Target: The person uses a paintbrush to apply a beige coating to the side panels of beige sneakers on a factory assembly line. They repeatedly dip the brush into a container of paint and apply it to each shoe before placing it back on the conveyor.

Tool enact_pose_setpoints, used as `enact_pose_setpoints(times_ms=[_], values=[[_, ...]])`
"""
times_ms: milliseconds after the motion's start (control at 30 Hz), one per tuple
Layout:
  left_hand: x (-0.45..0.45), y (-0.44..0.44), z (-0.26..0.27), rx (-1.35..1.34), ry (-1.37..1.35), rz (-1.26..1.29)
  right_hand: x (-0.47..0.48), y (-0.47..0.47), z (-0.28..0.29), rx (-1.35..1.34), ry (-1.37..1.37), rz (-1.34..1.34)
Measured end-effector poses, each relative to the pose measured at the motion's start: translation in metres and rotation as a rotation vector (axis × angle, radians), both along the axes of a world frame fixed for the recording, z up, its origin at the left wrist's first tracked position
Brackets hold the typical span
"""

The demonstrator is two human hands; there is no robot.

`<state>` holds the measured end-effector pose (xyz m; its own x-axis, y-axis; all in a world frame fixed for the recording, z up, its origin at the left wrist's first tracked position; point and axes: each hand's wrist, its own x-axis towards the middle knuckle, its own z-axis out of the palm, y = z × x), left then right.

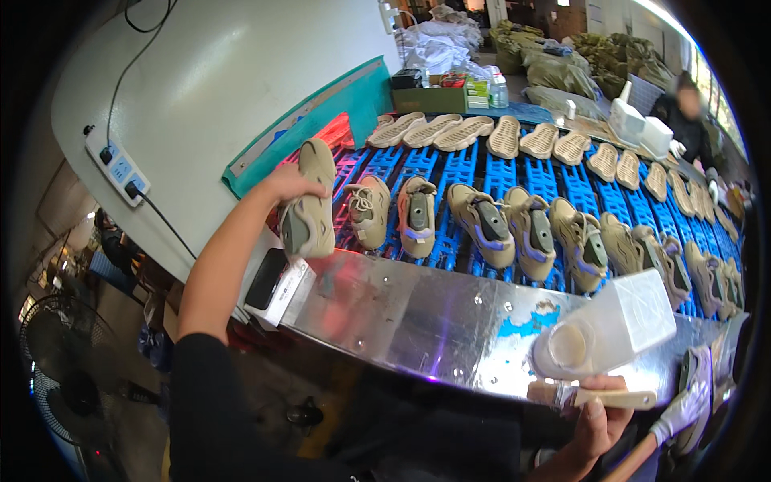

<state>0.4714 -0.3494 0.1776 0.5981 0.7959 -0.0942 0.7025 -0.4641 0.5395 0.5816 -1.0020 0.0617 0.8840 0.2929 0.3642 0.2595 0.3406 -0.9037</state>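
Observation:
My left hand grips a beige shoe upper around its middle, toe pointing up, at the left end of the conveyor. My right hand holds a flat paintbrush by its pale wooden handle, low at the bench's front edge. The bristles point left. Just above the brush, a translucent plastic container with a round open mouth rests on the metal ledge. On the blue slatted conveyor, several beige shoe uppers stand in a row nearer me, with grey lasts visible in many.
Beige soles line the conveyor's far side. A teal curtain hangs at a red-lit opening on the left. A boxed phone sits on the ledge. Another person's gloved hand holds a shoe at right; a person is farther back.

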Motion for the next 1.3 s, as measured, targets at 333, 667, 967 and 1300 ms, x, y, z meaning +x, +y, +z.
enact_pose_setpoints(times_ms=[333,667,967,1300], values=[[0.098,0.161,-0.099,-0.195,0.531,0.036,0.010,0.017,-0.023,-0.070,0.028,-0.024],[0.147,0.096,-0.084,0.467,0.205,-0.025,0.008,0.026,-0.029,-0.026,0.026,-0.091],[0.096,0.059,-0.133,0.043,0.109,0.054,0.000,-0.012,-0.018,0.030,-0.087,-0.055],[-0.028,-0.155,-0.168,0.142,-0.964,-0.033,-0.020,-0.057,-0.008,0.084,-0.124,-0.025]])
